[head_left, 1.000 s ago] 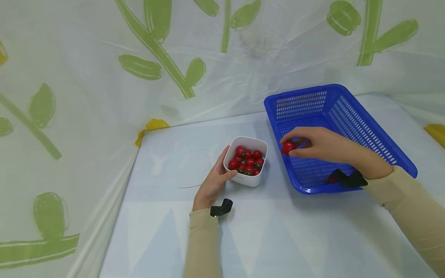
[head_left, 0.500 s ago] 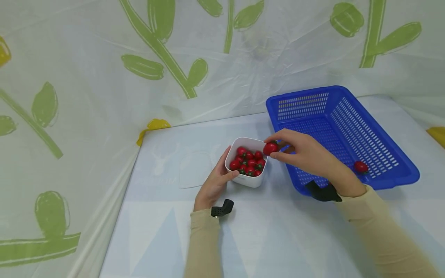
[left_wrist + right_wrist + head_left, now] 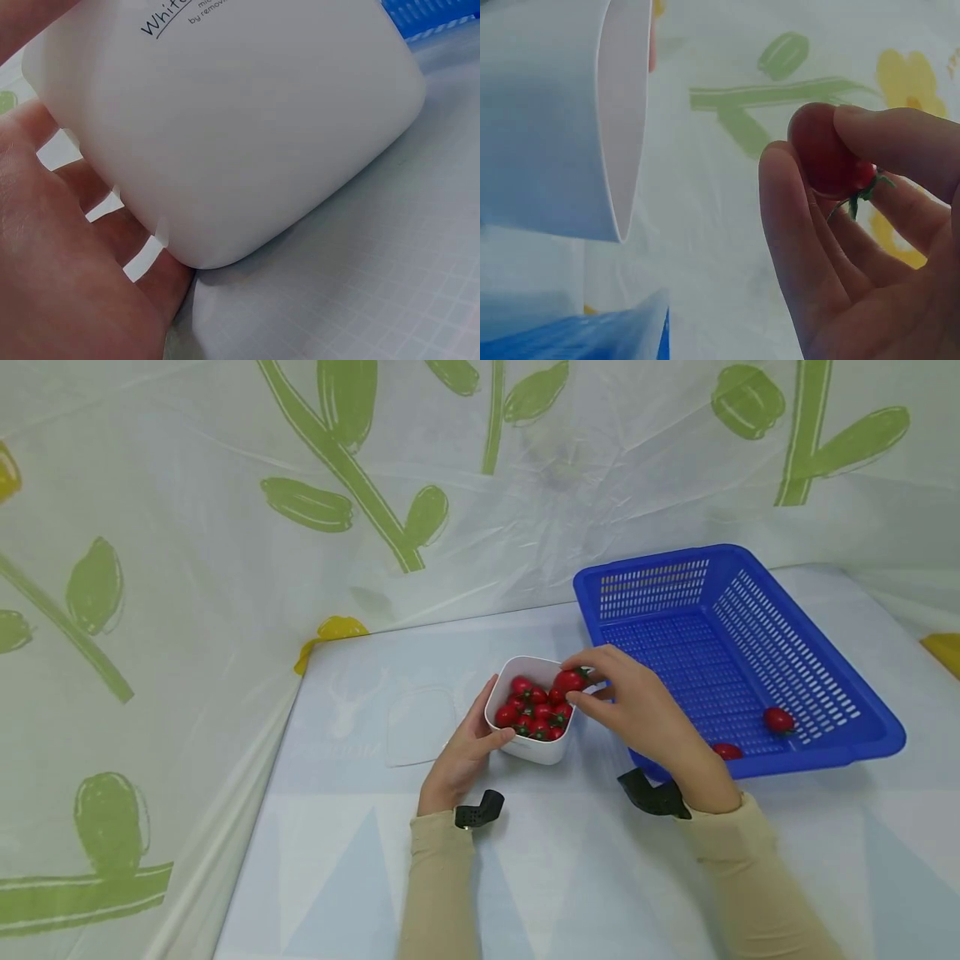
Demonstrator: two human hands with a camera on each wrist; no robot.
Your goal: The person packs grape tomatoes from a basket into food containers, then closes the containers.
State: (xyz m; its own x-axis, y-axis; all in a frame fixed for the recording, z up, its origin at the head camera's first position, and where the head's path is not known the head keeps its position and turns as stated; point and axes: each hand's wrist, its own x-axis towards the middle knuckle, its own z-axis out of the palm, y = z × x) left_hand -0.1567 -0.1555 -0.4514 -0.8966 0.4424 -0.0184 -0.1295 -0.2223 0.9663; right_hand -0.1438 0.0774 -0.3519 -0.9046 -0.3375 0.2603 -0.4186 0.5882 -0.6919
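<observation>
A white square container stands tilted slightly toward the camera, with several red cherry tomatoes inside. My left hand grips its left side, the thumb over the near rim; in the left wrist view the fingers wrap its lower edge. Between thumb and fingertips my right hand pinches a cherry tomato over the container's right rim. The right wrist view shows that cherry tomato with its green stem toward the palm, apart from the container's rim.
To the right sits a blue perforated basket, with a cherry tomato and another near its front side. A thin, clear lid-like outline lies left of the container. Behind the table hangs a leaf-patterned sheet.
My right hand has carried the cherry tomato leftward from above the basket to the container's right rim. My left hand keeps its grip on the container.
</observation>
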